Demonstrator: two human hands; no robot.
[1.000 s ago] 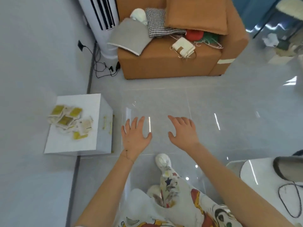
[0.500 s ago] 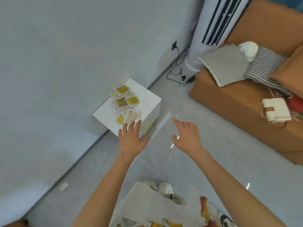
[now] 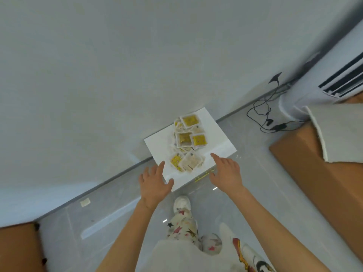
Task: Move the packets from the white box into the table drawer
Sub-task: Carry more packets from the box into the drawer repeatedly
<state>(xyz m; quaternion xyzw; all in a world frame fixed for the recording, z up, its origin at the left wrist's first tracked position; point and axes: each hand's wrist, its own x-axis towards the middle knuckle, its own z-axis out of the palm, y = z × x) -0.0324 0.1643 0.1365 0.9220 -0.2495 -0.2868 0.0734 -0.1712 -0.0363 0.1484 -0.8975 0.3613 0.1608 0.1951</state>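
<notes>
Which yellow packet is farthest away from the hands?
The bright yellow square packet at the far end of the pile, nearest the grey wall. The other yellow packets lie closer to both hands, lower on the white box top.

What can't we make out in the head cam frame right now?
- Packets: overlapping in a pile, blurred; exact count and print unreadable.
- White box: its front face is foreshortened from above, with only a bit of gold handle showing between the left hand and right hand; drawer state unclear.
- Table drawer: not identifiable in this view.
- Tower fan: cut off by the right edge.
</notes>
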